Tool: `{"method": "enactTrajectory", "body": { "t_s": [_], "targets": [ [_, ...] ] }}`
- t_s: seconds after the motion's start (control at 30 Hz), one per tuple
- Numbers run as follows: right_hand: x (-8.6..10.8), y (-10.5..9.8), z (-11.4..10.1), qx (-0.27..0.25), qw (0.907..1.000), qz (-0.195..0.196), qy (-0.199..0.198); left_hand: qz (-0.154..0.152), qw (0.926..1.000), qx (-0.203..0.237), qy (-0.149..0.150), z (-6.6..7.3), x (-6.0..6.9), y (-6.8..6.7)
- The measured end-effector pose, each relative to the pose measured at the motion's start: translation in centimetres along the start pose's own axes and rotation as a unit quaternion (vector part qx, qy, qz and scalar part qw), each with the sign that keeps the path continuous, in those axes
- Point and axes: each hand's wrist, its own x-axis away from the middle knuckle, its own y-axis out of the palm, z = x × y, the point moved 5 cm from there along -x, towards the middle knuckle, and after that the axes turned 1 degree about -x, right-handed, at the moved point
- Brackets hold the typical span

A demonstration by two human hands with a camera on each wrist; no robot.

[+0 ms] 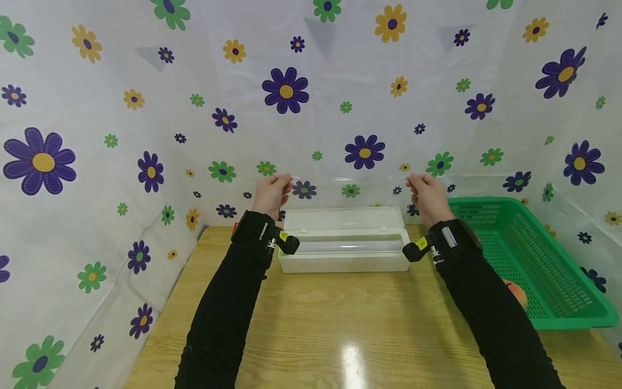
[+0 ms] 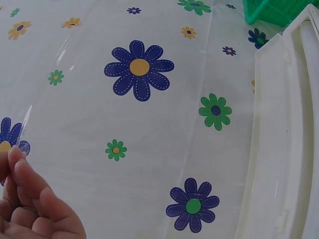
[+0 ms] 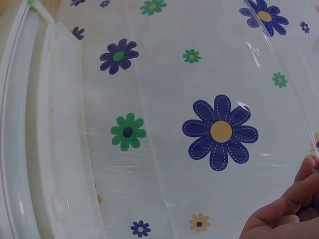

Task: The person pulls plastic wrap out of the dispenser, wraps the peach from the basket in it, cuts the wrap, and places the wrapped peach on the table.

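A sheet of clear plastic film (image 1: 350, 186) stretches between the two hands above a white dispenser box (image 1: 345, 263) whose lid stands raised. The left hand (image 1: 272, 193) pinches one upper corner of the film between thumb and finger. At the other corner, the right hand (image 1: 427, 197) pinches the film the same way. Inside the box lies a whitish roll (image 1: 347, 247). Glints mark the film in the left wrist view, where the left hand (image 2: 35, 204) is at the lower left. The right wrist view has the right hand (image 3: 286, 204) at the lower right.
A green basket (image 1: 573, 323) stands at the right on the wooden table (image 1: 330, 324), with a reddish round item (image 1: 516, 294) in it, partly behind the right sleeve. A flower-patterned sheet (image 1: 320, 70) hangs behind and at both sides. Something small and red shows behind the left wrist.
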Motion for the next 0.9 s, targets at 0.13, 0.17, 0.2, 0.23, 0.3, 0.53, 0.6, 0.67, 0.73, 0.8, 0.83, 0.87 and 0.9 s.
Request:
{"method": "enactTrajectory", "body": {
  "t_s": [0.13,0.17,0.2,0.23,0.3,0.53,0.6,0.67,0.73,0.8,0.83,0.87,0.9],
  "targets": [
    [0.1,-0.1,-0.6,-0.015,0.9998,0.001,-0.013,0.006,0.9998,-0.018,-0.001,2.1,1.8,0.4],
    [0.1,-0.2,-0.7,-0.016,0.9997,0.002,-0.016,0.006,0.9998,-0.017,-0.002,2.5,2.2,0.5],
    [0.2,-0.2,-0.8,-0.014,0.9997,0.003,-0.019,0.004,0.9999,-0.011,0.0,2.8,2.5,0.5],
    [0.2,-0.2,-0.9,-0.011,0.9997,0.004,-0.023,0.001,1.0,-0.005,0.001,3.1,2.6,0.6],
    [0.3,-0.2,-1.2,-0.006,0.9996,0.005,-0.028,0.0,1.0,0.004,0.002,3.5,2.9,0.7],
    [0.9,-0.3,-2.4,-0.025,0.9982,-0.011,-0.054,-0.003,0.9995,0.027,0.015,4.0,2.9,0.6],
    [1.1,-0.3,-2.8,-0.039,0.9971,-0.019,-0.063,-0.005,0.9993,0.031,0.02,3.9,2.5,0.5],
    [1.3,-0.3,-3.2,-0.054,0.9955,-0.029,-0.072,-0.004,0.9991,0.033,0.028,3.8,2.2,0.5],
    [1.4,-0.3,-3.5,-0.052,0.9952,-0.03,-0.077,0.0,0.999,0.033,0.032,3.9,2.1,0.5],
    [1.5,-0.3,-3.7,-0.043,0.9956,-0.027,-0.078,0.004,0.9989,0.033,0.034,4.2,2.2,0.5],
    [1.5,-0.4,-3.9,-0.045,0.9956,-0.027,-0.078,0.005,0.9989,0.032,0.035,4.3,2.2,0.5],
    [1.5,-0.4,-4.0,-0.041,0.9958,-0.025,-0.078,0.005,0.9988,0.034,0.035,4.4,2.3,0.5],
    [1.5,-0.4,-4.1,-0.039,0.996,-0.023,-0.077,0.005,0.9987,0.036,0.035,4.6,2.3,0.5]
  ]
}}
